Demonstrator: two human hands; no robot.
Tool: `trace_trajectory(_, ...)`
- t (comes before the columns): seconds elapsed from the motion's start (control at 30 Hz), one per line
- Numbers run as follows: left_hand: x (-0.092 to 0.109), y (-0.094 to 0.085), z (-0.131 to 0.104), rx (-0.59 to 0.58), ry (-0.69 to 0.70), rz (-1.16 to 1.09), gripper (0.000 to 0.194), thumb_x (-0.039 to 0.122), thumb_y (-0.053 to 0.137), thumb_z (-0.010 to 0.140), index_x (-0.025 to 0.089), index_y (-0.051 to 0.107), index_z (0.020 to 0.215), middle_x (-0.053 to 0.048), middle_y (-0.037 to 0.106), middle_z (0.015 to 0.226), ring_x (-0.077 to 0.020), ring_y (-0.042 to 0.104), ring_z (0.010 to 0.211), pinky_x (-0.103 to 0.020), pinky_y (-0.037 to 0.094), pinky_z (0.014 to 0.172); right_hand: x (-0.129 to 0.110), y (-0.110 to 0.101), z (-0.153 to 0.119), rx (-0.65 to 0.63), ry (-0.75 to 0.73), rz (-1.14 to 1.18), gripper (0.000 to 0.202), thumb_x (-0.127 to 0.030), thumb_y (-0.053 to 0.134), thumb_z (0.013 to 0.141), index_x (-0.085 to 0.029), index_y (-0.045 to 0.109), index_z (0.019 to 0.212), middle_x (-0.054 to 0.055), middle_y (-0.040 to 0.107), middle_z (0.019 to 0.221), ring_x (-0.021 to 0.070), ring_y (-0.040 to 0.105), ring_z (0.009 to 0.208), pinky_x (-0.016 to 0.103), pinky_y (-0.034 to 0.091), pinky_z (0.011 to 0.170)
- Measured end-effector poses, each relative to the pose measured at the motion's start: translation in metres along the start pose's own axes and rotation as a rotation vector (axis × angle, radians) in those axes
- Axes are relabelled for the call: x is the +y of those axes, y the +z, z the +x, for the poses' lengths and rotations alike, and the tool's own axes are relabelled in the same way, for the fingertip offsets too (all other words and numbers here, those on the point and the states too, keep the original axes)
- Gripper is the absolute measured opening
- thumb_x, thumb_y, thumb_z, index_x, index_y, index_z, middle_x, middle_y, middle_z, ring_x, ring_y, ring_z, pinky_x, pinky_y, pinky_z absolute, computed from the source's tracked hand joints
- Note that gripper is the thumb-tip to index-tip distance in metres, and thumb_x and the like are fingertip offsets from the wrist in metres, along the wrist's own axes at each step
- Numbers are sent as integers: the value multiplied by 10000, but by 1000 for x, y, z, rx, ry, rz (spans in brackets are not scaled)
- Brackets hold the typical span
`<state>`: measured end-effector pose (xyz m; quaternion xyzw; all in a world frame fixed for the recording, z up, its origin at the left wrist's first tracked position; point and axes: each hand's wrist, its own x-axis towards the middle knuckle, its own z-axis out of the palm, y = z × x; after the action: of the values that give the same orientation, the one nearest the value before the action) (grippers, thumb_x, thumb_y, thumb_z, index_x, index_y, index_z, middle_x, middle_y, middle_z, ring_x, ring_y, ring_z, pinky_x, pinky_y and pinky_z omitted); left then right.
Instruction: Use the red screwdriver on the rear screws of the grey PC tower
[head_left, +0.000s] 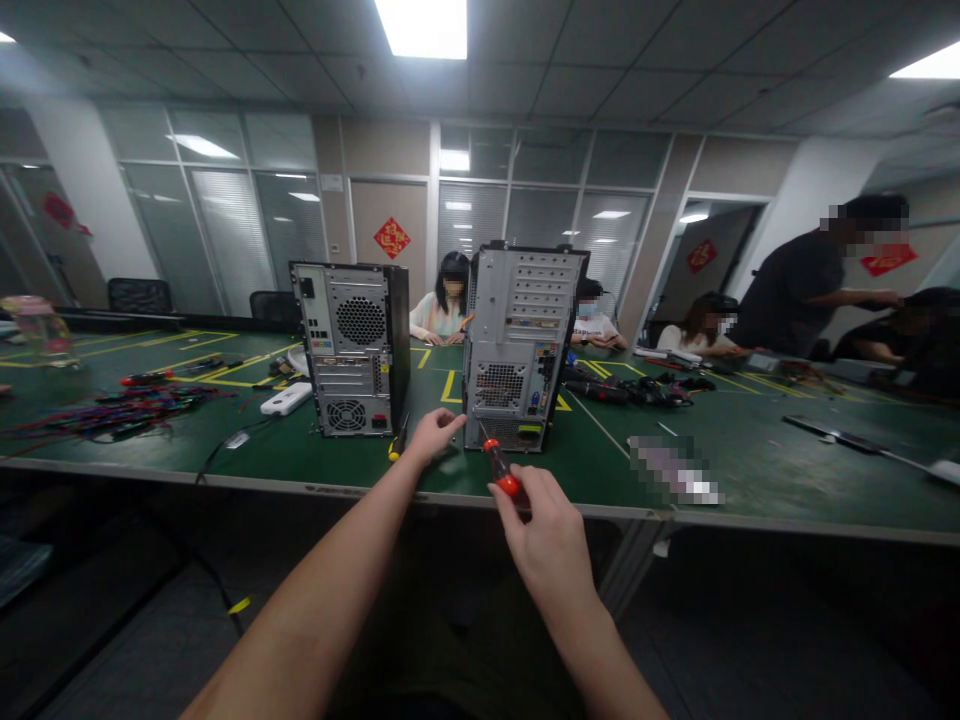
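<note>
Over the green bench [772,470], the right hand [547,525] is gripping a screwdriver [498,468], its shaft slanting forward-left toward the taller computer tower [499,330]. The left hand [433,434] is hovering nearer that tower's lower-left edge, its fingers' grasp unclear.

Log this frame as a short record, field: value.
right grip: holds red-and-black screwdriver, shaft toward lower rear of right tower; tip contact unclear
left grip: near right tower's lower left edge; touch and contents unclear
left tower: upright, rear panel facing camera, like the right tower
between towers: yellow-handled tool
left side: white power strip, tangled wires
surface: green table
background: standing person, right
</note>
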<state>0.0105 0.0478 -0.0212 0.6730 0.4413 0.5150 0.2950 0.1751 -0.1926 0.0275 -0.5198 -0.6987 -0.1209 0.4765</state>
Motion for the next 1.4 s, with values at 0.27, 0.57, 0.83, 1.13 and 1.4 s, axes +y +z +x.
trace_trajectory(0.27, 0, 1, 1, -1, 3, -7, 460, 636, 684, 781, 176, 660, 777, -6, 622, 702, -160, 535, 685, -276, 386, 651, 0, -2, 2, -15, -122, -32, 347, -107, 451, 998, -219, 698, 1214, 131, 664, 1278, 253, 685, 1119, 396, 584, 932)
trace_trajectory(0.57, 0, 1, 0, 6, 12, -13, 451, 627, 688, 785, 177, 661, 767, 3, 615, 688, -151, 525, 664, -271, 386, 642, 2, 0, 0, 11, -19, -22, 217, -241, 550, 1015, -180, 671, 1185, 107, 690, 1082, 215, 698, 856, 338, 584, 754)
trace_trajectory(0.83, 1, 1, -1, -1, 13, -6, 451, 629, 672, 797, 180, 642, 758, 4, 606, 687, -153, 527, 672, -274, 385, 651, 0, -1, 0, -24, -1, -25, 205, -260, 585, 1001, -174, 678, 1162, 92, 689, 1037, 197, 687, 784, 320, 570, 710)
trace_trajectory(1.13, 1, 0, -1, -3, 13, 8, 452, 624, 679, 801, 173, 674, 785, -10, 640, 709, -162, 554, 685, -275, 402, 651, 1, -2, 2, -36, -104, -26, 341, -108, 458, 998, -223, 702, 1205, 130, 656, 1280, 246, 676, 1095, 413, 577, 944)
trace_trajectory(1.4, 4, 0, -1, -1, 3, 11, 453, 627, 678, 798, 175, 661, 774, -1, 633, 699, -158, 550, 673, -279, 396, 653, 2, 1, 0, 21, 58, 5, 200, -322, 616, 999, -177, 683, 1119, 58, 678, 913, 177, 652, 683, 302, 555, 640)
